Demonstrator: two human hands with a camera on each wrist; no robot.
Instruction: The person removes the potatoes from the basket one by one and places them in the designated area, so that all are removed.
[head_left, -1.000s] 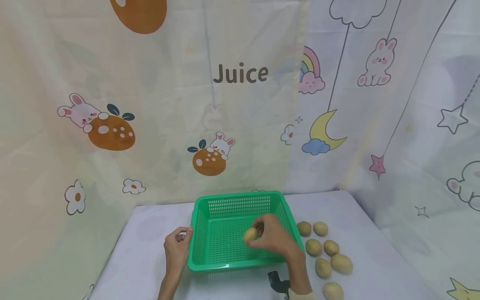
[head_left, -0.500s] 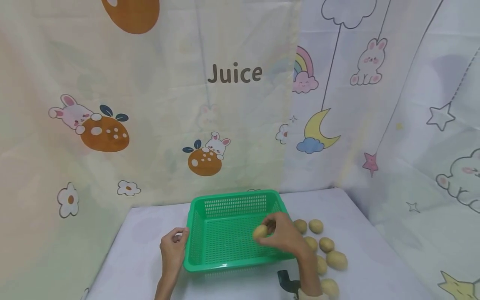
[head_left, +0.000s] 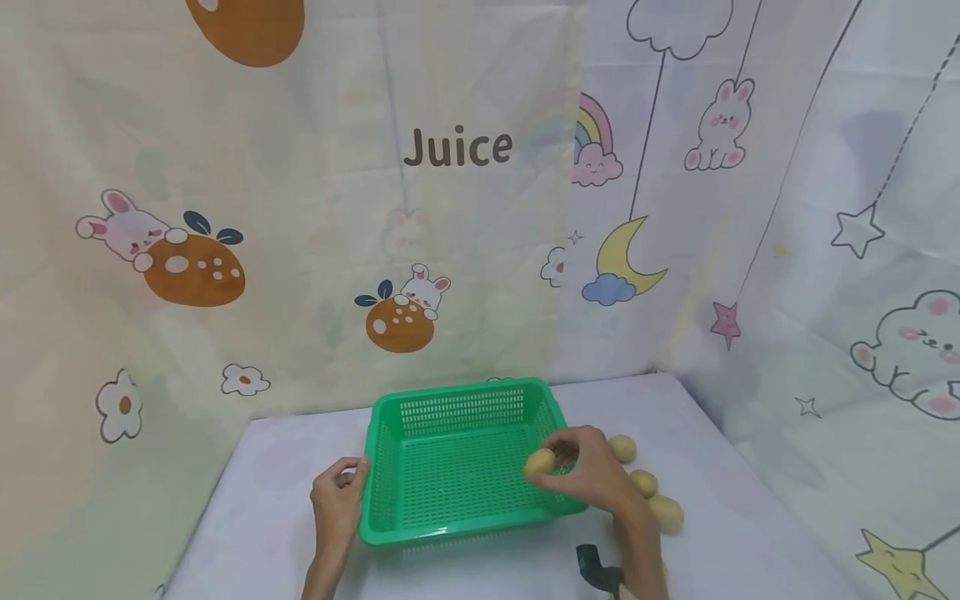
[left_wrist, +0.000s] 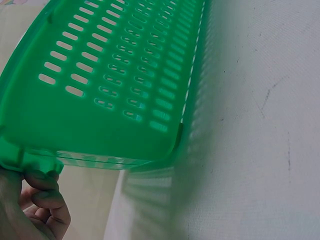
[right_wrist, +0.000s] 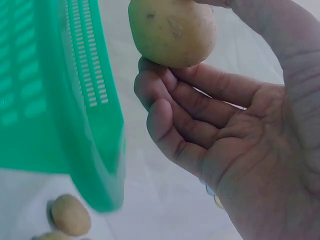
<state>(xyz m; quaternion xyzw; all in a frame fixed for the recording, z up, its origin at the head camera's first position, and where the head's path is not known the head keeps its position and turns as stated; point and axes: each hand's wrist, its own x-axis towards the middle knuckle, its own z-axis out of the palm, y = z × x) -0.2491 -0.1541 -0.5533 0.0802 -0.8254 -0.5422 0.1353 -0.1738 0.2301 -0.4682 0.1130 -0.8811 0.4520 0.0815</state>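
A pale lavender cloth-covered counter (head_left: 735,533) carries three loose tan potatoes: one round (head_left: 622,447), one small (head_left: 644,482) just nearer, one larger (head_left: 666,513) beside that. Behind hangs a cartoon-printed fabric backdrop (head_left: 225,167) with rabbits, oranges, a moon and the brown word "Juice" (head_left: 457,147).

Potato drifts back toward the basket's right wall

Your right hand (head_left: 588,475) carries the potato (head_left: 539,462) from mid-basket toward the right side of the green basket (head_left: 457,533), now covering more of the loose potatoes (head_left: 645,483) lying beside it.
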